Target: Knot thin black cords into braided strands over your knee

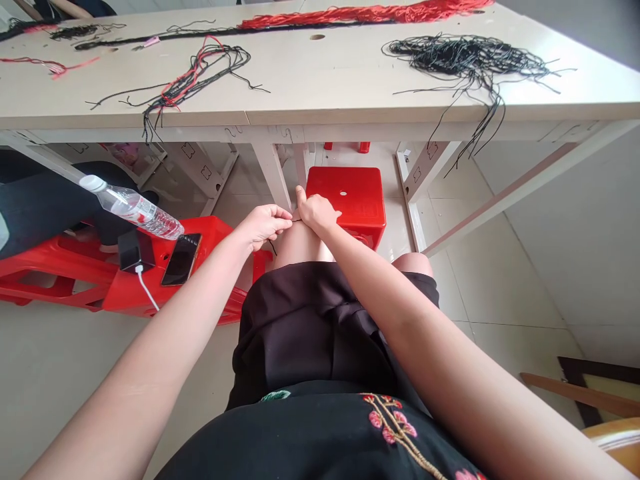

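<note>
Across the front of the room, a long pale table (340,87) is set, big enough for cords to be spread out. Below its edge a red plastic stool (363,183) is placed, and at the left another red stool (214,232) is used like a little table. On the table top, a long red cord bundle (370,13), a black cord tangle (465,57) and a smaller black-and-red cord bunch (193,73) are laid apart, maybe so they don't get mixed up. A clear plastic bottle (140,210) is put on the left stool, seemingly upright. By the bare left knee (300,247), the right hand (319,212) is rested, perhaps to pin something down; its grip cannot be told. A thin black cord (296,220) is pinched in the left hand's (267,227) fingertips, right beside the right hand, likely because it is so skinny.
</note>
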### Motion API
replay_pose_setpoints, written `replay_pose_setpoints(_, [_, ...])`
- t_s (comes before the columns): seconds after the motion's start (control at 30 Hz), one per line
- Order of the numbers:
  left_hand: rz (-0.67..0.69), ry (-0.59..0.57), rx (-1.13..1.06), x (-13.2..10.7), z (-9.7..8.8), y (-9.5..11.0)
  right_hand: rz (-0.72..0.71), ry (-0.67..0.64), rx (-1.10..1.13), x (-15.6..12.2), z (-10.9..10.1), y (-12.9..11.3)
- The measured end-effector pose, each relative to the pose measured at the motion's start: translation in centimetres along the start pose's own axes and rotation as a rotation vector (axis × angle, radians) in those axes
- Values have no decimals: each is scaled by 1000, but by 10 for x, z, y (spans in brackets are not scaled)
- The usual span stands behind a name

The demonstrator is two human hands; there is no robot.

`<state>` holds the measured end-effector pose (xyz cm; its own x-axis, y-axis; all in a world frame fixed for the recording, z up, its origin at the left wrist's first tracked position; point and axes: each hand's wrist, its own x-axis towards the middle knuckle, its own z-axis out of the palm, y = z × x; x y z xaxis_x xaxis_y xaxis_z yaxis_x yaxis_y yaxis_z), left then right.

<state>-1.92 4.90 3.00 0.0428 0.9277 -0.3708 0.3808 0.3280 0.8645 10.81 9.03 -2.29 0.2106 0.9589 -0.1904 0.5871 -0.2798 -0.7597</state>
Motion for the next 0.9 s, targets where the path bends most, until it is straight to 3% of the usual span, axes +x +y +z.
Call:
replay_pose_setpoints(0.13, [53, -19, -57, 3, -5, -8, -17, -3, 6, -1, 0, 0])
replay_pose_setpoints(0.47, [31, -30, -84, 3, -8, -15, -17, -5, 5, -4, 0, 0])
replay_pose_setpoints(0.67, [131, -56, -36, -5, -21, -20, -37, 12, 18, 0, 6, 5])
replay_pose_setpoints(0.9, [40, -21, -63, -9, -21, -15, -39, 10, 9, -2, 7, 5])
